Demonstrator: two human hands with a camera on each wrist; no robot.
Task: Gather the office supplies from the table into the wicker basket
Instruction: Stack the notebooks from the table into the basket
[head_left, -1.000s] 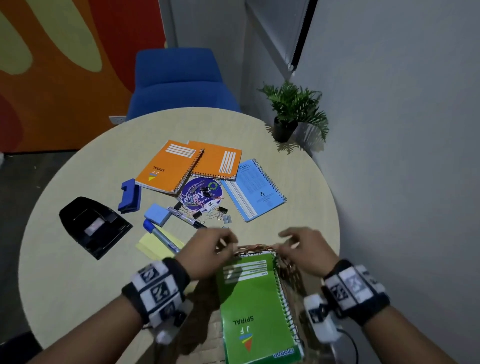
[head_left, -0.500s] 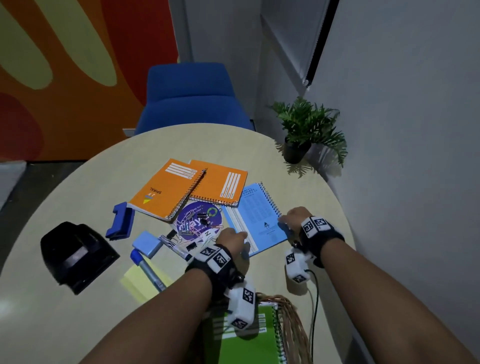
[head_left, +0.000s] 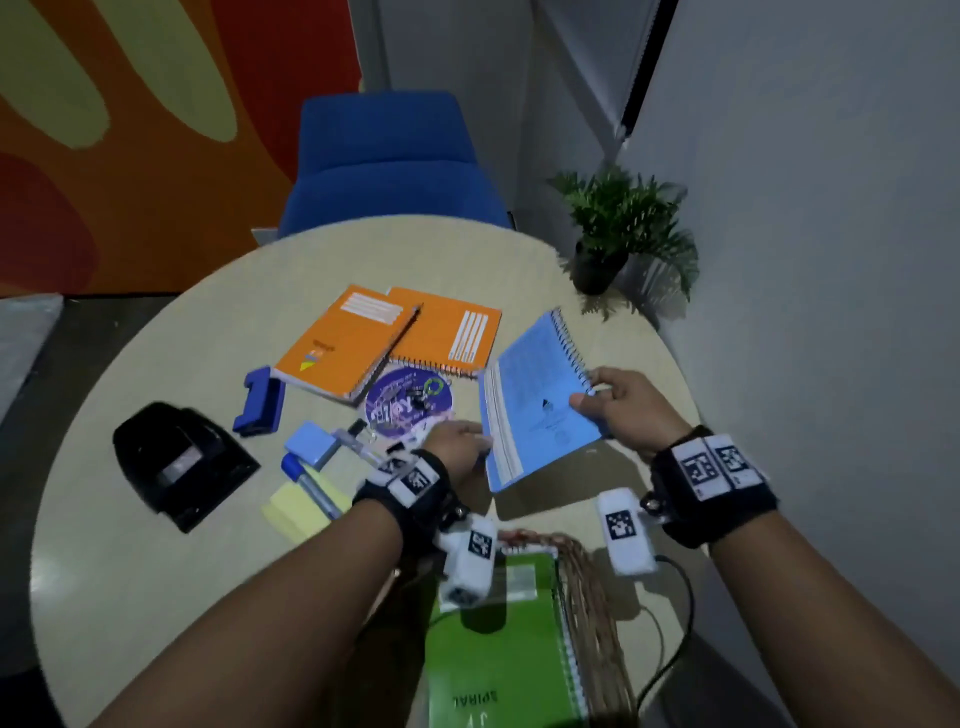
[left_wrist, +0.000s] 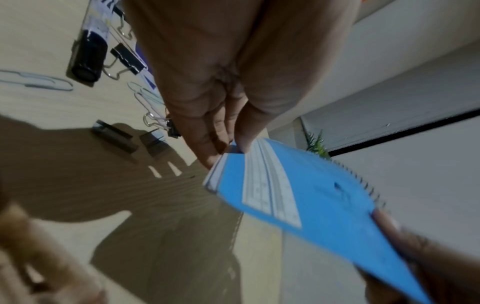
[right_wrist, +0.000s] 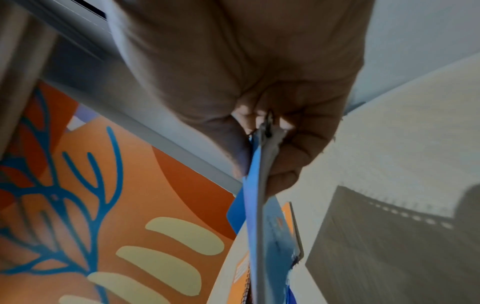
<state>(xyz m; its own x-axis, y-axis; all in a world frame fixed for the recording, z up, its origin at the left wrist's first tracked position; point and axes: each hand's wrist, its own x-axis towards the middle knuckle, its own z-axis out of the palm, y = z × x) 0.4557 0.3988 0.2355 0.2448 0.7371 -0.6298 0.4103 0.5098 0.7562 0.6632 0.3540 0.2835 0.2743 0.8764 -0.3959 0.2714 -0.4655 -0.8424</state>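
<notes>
A blue spiral notebook (head_left: 535, 405) hangs tilted above the round table (head_left: 156, 561), held by both hands. My left hand (head_left: 460, 441) pinches its page edge (left_wrist: 233, 150); my right hand (head_left: 618, 405) grips the spiral side (right_wrist: 262, 144). The wicker basket (head_left: 597, 613) sits at the near edge with a green spiral notebook (head_left: 498, 649) inside. Two orange notebooks (head_left: 353, 343) (head_left: 457, 332), a purple disc (head_left: 408, 402), a blue pad (head_left: 311, 441), a blue marker (head_left: 311, 483), yellow sticky notes (head_left: 293, 512), binder clips (left_wrist: 127, 59) and paper clips (left_wrist: 145, 96) lie on the table.
A black hole punch (head_left: 176, 462) and a blue stapler (head_left: 260, 400) lie at the left. A potted plant (head_left: 618, 234) stands at the far right by the grey wall. A blue chair (head_left: 389, 166) is behind the table.
Both hands left the basket rim, reached forward to the blue notebook and lifted it off the table, tilting it up.
</notes>
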